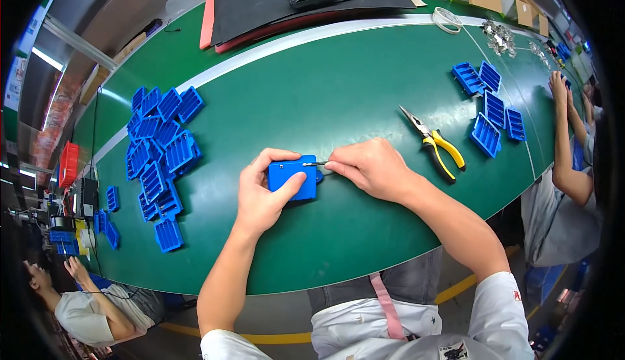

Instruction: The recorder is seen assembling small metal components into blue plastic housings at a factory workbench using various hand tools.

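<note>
My left hand [258, 187] is closed round a blue plastic battery case [284, 175], its thumb pressed on the smooth face that is turned up. In a pinch, my right hand [372, 167] grips a thin dark metal rod [316, 164]; its far end meets the case close to the upper right corner. Whether the rod is a tool or a part cannot be made out, as the fingers cover its other end. To the right of that hand lie long-nose pliers [435, 146] with yellow and black handles, jaws pointing away from me.
A heap of blue slotted cases [156, 145] spreads at the left, and several similar cases [493, 109] lie at the right. Small metal parts [499, 38] are piled far right, beside a clear ring [446, 20]. Black sheets [260, 8] lie at the back. Co-workers sit on both sides.
</note>
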Available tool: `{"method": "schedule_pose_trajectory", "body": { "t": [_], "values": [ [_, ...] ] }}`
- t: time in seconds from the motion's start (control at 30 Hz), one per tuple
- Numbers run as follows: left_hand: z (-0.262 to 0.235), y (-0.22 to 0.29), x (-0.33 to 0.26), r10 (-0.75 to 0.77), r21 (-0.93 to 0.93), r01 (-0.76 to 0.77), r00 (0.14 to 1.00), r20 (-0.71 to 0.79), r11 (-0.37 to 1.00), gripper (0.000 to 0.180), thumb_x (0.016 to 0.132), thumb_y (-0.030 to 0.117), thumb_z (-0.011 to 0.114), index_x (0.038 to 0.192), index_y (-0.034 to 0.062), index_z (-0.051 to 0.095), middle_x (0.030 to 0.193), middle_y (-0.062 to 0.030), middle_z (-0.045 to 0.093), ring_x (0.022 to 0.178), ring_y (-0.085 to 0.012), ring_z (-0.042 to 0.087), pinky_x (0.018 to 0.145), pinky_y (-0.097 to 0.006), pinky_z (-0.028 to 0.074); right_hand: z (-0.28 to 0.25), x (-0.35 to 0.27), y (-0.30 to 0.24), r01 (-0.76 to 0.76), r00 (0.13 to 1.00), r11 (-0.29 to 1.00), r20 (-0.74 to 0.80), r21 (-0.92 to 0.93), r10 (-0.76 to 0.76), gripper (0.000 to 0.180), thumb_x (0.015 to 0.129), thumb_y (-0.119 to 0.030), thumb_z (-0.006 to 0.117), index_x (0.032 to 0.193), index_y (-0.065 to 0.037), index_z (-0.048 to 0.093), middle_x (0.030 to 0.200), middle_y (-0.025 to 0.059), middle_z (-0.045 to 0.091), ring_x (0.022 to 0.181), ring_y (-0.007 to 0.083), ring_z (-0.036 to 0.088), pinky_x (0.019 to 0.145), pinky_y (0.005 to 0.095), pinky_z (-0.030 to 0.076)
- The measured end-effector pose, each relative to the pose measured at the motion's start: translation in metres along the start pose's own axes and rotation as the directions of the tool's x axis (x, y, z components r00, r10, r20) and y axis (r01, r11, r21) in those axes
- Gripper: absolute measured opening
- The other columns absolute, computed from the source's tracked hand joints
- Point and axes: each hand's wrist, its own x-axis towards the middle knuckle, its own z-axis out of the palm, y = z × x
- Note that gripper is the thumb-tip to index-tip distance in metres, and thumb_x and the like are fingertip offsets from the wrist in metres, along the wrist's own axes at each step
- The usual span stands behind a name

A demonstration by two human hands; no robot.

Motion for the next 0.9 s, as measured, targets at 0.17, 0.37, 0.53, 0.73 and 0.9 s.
{"method": "schedule_pose_trajectory", "body": {
  "t": [0.17, 0.37, 0.53, 0.73, 0.9],
  "values": [
    [0.0, 0.002, -0.003, 0.095, 0.089, -0.096, 0.995, 0.023, 0.991, 0.024, 0.076, 0.004, 0.071, 0.098, 0.0, 0.062, 0.096, -0.0081, 0.063, 0.086, -0.0132, 0.061, 0.075, -0.026, 0.05, -0.008, -0.001, -0.003, -0.075, 0.991, 0.984, 0.117, 0.159, 0.057, 0.017, 0.088, -0.019, 0.059, 0.08, -0.004, 0.061, 0.065, 0.0124, 0.058, 0.059, 0.0303, 0.057, 0.054, 0.0383, 0.043],
    [-0.001, 0.002, -0.004, 0.181, 0.186, -0.182, 0.983, 0.02, 0.966, 0.023, 0.074, 0.003, 0.072, 0.095, 0.0001, 0.063, 0.096, -0.0115, 0.067, 0.086, -0.0154, 0.062, 0.078, -0.028, 0.049, -0.008, 0.0, -0.001, -0.104, 0.983, 0.968, 0.172, 0.228, 0.065, 0.017, 0.088, -0.016, 0.058, 0.078, -0.003, 0.061, 0.063, 0.0127, 0.057, 0.056, 0.0299, 0.055, 0.052, 0.0371, 0.041],
    [-0.003, 0.001, 0.001, 0.187, 0.197, -0.187, 0.982, 0.019, 0.962, 0.023, 0.072, 0.003, 0.073, 0.092, 0.0006, 0.063, 0.096, -0.0122, 0.067, 0.088, -0.0163, 0.062, 0.08, -0.029, 0.049, -0.008, 0.006, 0.004, -0.117, 0.98, 0.955, 0.19, 0.274, 0.066, 0.018, 0.088, -0.017, 0.058, 0.078, -0.003, 0.061, 0.062, 0.013, 0.057, 0.055, 0.03, 0.055, 0.052, 0.0372, 0.041],
    [0.009, 0.002, 0.009, 0.227, 0.364, -0.194, 0.973, -0.048, 0.911, 0.025, 0.072, 0.012, 0.075, 0.092, 0.0023, 0.064, 0.09, -0.0099, 0.065, 0.084, -0.0191, 0.06, 0.079, -0.031, 0.047, -0.015, 0.001, 0.008, -0.087, 0.993, 0.99, 0.087, 0.114, 0.077, 0.022, 0.086, -0.032, 0.058, 0.083, -0.011, 0.064, 0.072, 0.0152, 0.061, 0.069, 0.0354, 0.061, 0.06, 0.0436, 0.048],
    [0.0, -0.022, 0.007, 0.215, 0.423, -0.152, 0.971, -0.106, 0.893, 0.022, 0.077, 0.007, 0.072, 0.096, -0.0012, 0.063, 0.093, -0.01, 0.064, 0.085, -0.0202, 0.057, 0.083, -0.034, 0.047, -0.003, -0.008, 0.024, -0.062, 0.992, 0.994, -0.106, 0.086, 0.071, 0.022, 0.077, -0.027, 0.066, 0.077, -0.007, 0.058, 0.07, 0.0129, 0.06, 0.068, 0.0345, 0.06, 0.058, 0.0445, 0.048]
  ]
}}
